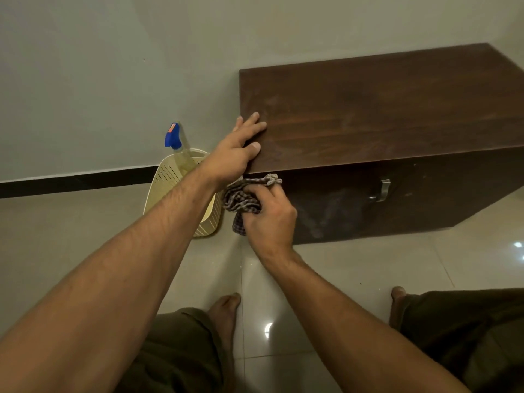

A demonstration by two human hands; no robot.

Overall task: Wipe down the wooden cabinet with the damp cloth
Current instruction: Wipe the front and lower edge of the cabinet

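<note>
The left hand (236,150) lay spread on the wooden cabinet (382,114) corner; the right hand (269,215) clutched the checked cloth (241,198) against its front edge.

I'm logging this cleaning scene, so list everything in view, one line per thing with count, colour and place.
wooden cabinet: one, dark brown, on the floor against the wall, right of centre.
cabinet handle: one, silver metal, on the cabinet's front face.
cloth: one, checked brown and white, bunched against the cabinet's front, upper left corner.
basket: one, cream perforated plastic, on the floor left of the cabinet.
spray bottle: one, clear with blue trigger head, standing in the basket.
floor: glossy beige tiles, black skirting along the wall.
left hand: flat on the cabinet's top, left front corner.
right hand: gripping the cloth.
feet: two, bare, on the tiles.
</note>
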